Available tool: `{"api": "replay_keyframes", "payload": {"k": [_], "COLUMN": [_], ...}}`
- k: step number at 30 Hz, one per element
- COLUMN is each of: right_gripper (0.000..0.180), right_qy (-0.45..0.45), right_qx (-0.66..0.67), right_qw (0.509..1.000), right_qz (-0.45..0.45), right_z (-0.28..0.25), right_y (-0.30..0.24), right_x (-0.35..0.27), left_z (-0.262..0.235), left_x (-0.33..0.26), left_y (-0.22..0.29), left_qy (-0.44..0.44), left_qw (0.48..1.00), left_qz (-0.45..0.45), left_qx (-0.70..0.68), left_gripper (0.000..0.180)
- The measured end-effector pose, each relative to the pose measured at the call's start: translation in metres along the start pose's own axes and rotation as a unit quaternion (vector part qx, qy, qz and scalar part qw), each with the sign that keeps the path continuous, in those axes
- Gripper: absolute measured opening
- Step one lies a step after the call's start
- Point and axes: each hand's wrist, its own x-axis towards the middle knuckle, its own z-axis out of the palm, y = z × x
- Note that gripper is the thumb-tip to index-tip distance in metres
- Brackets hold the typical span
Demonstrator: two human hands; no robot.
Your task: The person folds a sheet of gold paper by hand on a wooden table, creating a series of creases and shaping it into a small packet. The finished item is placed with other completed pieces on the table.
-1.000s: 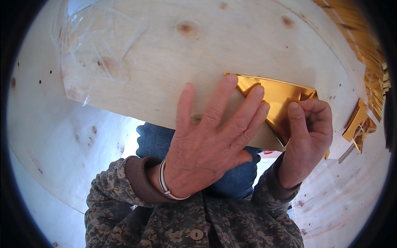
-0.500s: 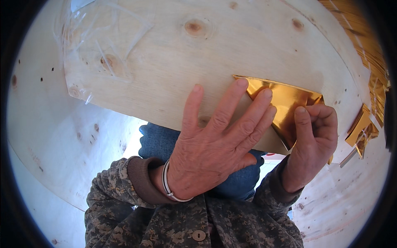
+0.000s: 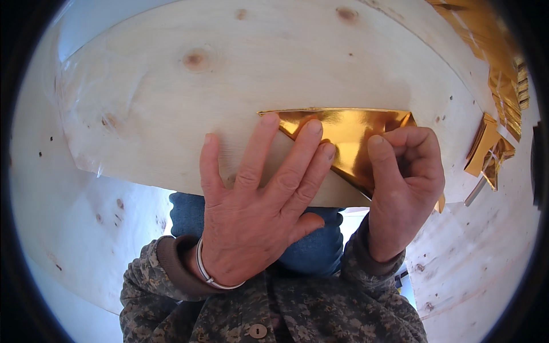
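We logged: left hand [image 3: 249, 214], centre, splayed flat, touching the folded gold sheet [image 3: 349, 132], right of centre; right hand [image 3: 409, 186] pinched its right side. Beneath lay a pale knotted board [image 3: 171, 106]; gold bundles [image 3: 485, 146] sat far right.

Clear plastic film [image 3: 108, 94] at left, dark object [image 3: 537, 166] far right.
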Motion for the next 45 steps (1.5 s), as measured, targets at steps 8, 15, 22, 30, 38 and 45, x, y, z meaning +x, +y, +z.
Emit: {"api": "replay_keyframes", "payload": {"k": [8,15,22,30,38,45], "right_gripper": [0.013,0.014,0.013,0.013,0.013,0.013], "right_qy": [-0.004,-0.002,0.003,0.004,0.002,0.003], "right_qx": [0.015,0.007,0.006,0.002,0.008,-0.014], "right_qw": [0.999,1.000,1.000,1.000,0.999,1.000], "right_qz": [0.032,0.024,0.031,0.027,0.034,0.026], "right_z": [0.0010,0.0014,0.0014,0.0039,0.0032,0.0016], "right_y": [0.0015,0.0028,0.0020,0.0023,0.0020,0.0007], "right_x": [-0.0013,-0.0001,0.0007,-0.0008,0.0006,0.0011], "left_z": [-0.0029,-0.0024,-0.0020,-0.0007,-0.0012,-0.0003], "left_x": [-0.0006,-0.0010,-0.0008,-0.0029,-0.0006,0.0004], "left_y": [-0.0004,0.0002,0.0009,0.0005,0.0016,0.0020], "left_qy": [-0.020,-0.020,-0.025,-0.012,-0.011,-0.008], "left_qw": [1.000,1.000,1.000,1.000,1.000,1.000], "left_qz": [0.001,-0.004,-0.005,-0.013,-0.011,-0.009], "left_qx": [0.020,0.021,0.017,0.017,0.015,0.024], "left_gripper": [0.076,0.076,0.077,0.076,0.075,0.073]}}
